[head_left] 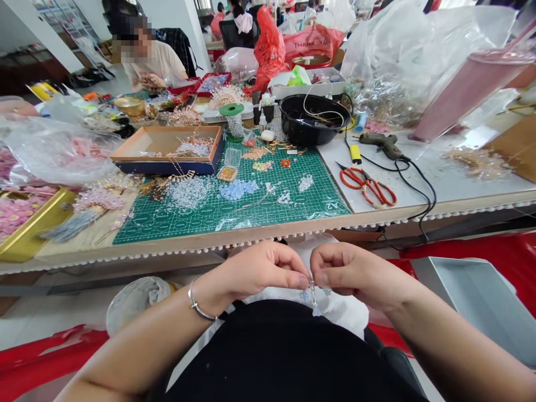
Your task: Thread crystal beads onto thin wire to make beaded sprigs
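Note:
Close to my body, below the table edge, my left hand (274, 269) and my right hand (345, 272) meet with thumbs and forefingers pinched. Between the fingertips hangs a small beaded ornament (314, 301) with pale blue and clear pieces; how each finger grips it is too small to see. On the green cutting mat (196, 223) in front lie clear beads (188, 194), light blue petal-like pieces (238, 190) and a small clear box (228, 172) of gold beads. Red-handled scissors (368, 184) rest to the right.
A shallow open box (167, 148), a black bowl (314, 120), a glue gun (381, 142) with a trailing cord and a pink tumbler (469, 95) stand farther back. A gold tray (37, 223) is at left. A grey bin (481, 307) sits low right. Across the table sits another person (157, 61).

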